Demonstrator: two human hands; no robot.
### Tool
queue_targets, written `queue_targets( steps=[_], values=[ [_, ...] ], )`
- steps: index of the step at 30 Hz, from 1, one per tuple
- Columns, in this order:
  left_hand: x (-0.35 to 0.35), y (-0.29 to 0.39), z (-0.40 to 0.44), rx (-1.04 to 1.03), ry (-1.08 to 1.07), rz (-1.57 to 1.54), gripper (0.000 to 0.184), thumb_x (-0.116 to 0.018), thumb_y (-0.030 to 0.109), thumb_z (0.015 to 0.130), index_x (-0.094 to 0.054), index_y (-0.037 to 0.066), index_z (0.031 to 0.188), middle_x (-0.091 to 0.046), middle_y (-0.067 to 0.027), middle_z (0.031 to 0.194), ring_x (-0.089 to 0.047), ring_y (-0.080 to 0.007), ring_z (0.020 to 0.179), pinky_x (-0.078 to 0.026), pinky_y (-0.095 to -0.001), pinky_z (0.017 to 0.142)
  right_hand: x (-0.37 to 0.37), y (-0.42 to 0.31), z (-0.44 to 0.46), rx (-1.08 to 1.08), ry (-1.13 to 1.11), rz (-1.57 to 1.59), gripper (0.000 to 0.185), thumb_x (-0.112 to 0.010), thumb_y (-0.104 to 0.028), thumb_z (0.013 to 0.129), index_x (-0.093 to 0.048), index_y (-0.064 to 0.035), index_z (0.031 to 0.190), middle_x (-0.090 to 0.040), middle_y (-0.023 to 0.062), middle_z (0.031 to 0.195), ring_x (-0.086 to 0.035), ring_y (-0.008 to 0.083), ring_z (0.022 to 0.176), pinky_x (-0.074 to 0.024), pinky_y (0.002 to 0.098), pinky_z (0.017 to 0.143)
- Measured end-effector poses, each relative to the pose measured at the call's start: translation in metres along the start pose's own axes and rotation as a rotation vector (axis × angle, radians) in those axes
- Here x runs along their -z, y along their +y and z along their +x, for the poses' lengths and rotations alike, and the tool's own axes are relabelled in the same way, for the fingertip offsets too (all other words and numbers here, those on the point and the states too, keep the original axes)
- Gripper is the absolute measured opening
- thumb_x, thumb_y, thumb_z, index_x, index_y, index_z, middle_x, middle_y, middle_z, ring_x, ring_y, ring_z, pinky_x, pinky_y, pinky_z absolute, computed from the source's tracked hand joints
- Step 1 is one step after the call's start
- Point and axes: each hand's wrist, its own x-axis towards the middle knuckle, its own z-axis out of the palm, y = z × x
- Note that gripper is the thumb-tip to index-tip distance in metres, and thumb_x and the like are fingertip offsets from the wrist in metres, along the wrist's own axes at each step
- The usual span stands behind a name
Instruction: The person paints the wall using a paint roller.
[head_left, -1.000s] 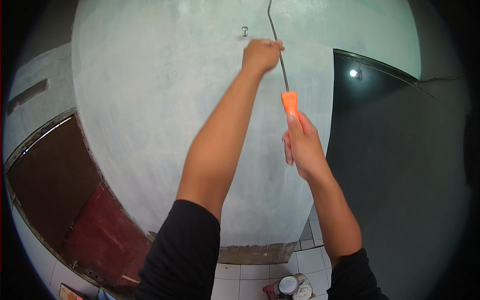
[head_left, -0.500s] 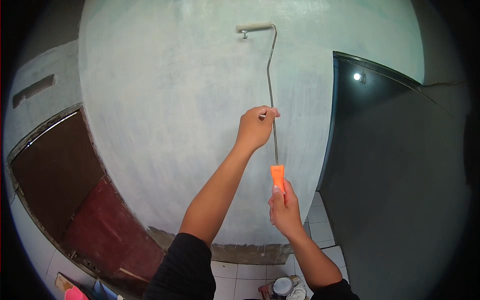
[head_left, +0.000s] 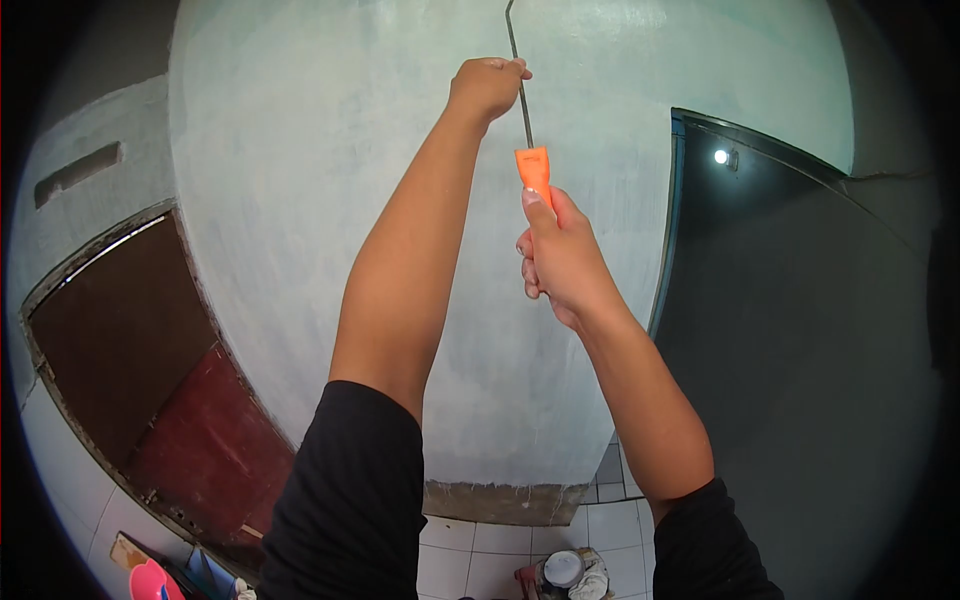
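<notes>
Both my hands are raised in front of a wall (head_left: 400, 260) coated in pale, streaky white-green paint. My right hand (head_left: 563, 250) is wrapped round the orange handle of a paint roller (head_left: 533, 168). Higher up, my left hand (head_left: 487, 88) grips the roller's thin metal rod, its fingers closed on it. The rod runs up past the top edge of the view, so the roller head is out of sight.
A dark doorway (head_left: 790, 300) with a lit bulb (head_left: 721, 157) is at right. To the left stands a brown and red door (head_left: 130, 330). Below, a paint can (head_left: 564, 569) and a crumpled cloth (head_left: 590, 578) sit on white floor tiles (head_left: 500, 540), with a pink container (head_left: 150, 580) at lower left.
Both hands have pushed the roller upward along the wall, and slightly left. Its head, visible before near the top, has left the view.
</notes>
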Motion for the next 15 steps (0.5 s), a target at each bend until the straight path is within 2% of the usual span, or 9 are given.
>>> queue_targets(
  steps=[1, 3, 7, 10, 12, 15],
  values=[
    [0.0, -0.016, -0.004, 0.004, -0.005, -0.006, 0.034, -0.056, 0.035, 0.096, -0.081, 0.011, 0.096, -0.077, -0.0105, 0.102, -0.071, -0.0257, 0.102, -0.052, -0.0374, 0.094, -0.006, 0.006, -0.005, 0.012, -0.005, 0.008, 0.04, -0.045, -0.041, 0.11, -0.05, -0.0064, 0.129, -0.047, 0.0004, 0.071, -0.041, 0.0088, 0.044, -0.0375, 0.0267, 0.04],
    [-0.002, -0.054, -0.02, -0.162, -0.042, -0.006, 0.034, -0.058, 0.035, 0.096, -0.08, 0.009, 0.096, -0.078, -0.0109, 0.101, -0.071, -0.0254, 0.101, -0.053, -0.038, 0.093, -0.012, 0.036, -0.026, -0.013, 0.009, -0.006, 0.039, -0.046, -0.039, 0.11, -0.05, -0.0064, 0.131, -0.046, -0.0002, 0.072, -0.04, 0.0081, 0.046, -0.0377, 0.0271, 0.04],
    [-0.001, -0.117, -0.099, -0.163, -0.171, -0.152, 0.03, -0.057, 0.026, 0.097, -0.078, 0.004, 0.093, -0.078, -0.0115, 0.099, -0.071, -0.0267, 0.096, -0.053, -0.0366, 0.089, -0.023, 0.107, -0.08, -0.115, 0.059, -0.001, 0.036, -0.047, -0.035, 0.11, -0.05, -0.0072, 0.132, -0.045, -0.0025, 0.071, -0.04, 0.0061, 0.047, -0.0373, 0.0263, 0.04],
    [0.009, -0.125, -0.14, -0.124, -0.218, -0.164, 0.03, -0.057, 0.024, 0.099, -0.077, 0.003, 0.091, -0.077, -0.0115, 0.1, -0.07, -0.0266, 0.094, -0.053, -0.0371, 0.087, -0.038, 0.116, -0.12, -0.18, 0.101, 0.018, 0.032, -0.046, -0.033, 0.11, -0.051, -0.0066, 0.128, -0.046, -0.0021, 0.07, -0.041, 0.0063, 0.045, -0.0376, 0.0254, 0.04],
    [0.01, -0.134, -0.154, -0.156, -0.196, -0.146, 0.032, -0.061, 0.029, 0.1, -0.077, 0.002, 0.093, -0.076, -0.0099, 0.099, -0.067, -0.0207, 0.093, -0.051, -0.0355, 0.087, -0.043, 0.119, -0.133, -0.208, 0.124, 0.036, 0.03, -0.045, -0.031, 0.11, -0.051, -0.0064, 0.126, -0.047, -0.0019, 0.069, -0.042, 0.0064, 0.044, -0.0378, 0.0249, 0.04],
    [0.01, -0.14, -0.151, -0.153, -0.229, -0.205, 0.031, -0.062, 0.029, 0.099, -0.076, 0.003, 0.09, -0.076, -0.0102, 0.095, -0.067, -0.0217, 0.088, -0.052, -0.0351, 0.082, -0.05, 0.125, -0.136, -0.208, 0.157, 0.037, 0.027, -0.045, -0.03, 0.111, -0.051, -0.0065, 0.121, -0.049, -0.0011, 0.069, -0.043, 0.0071, 0.042, -0.0381, 0.0245, 0.039]
  ],
)
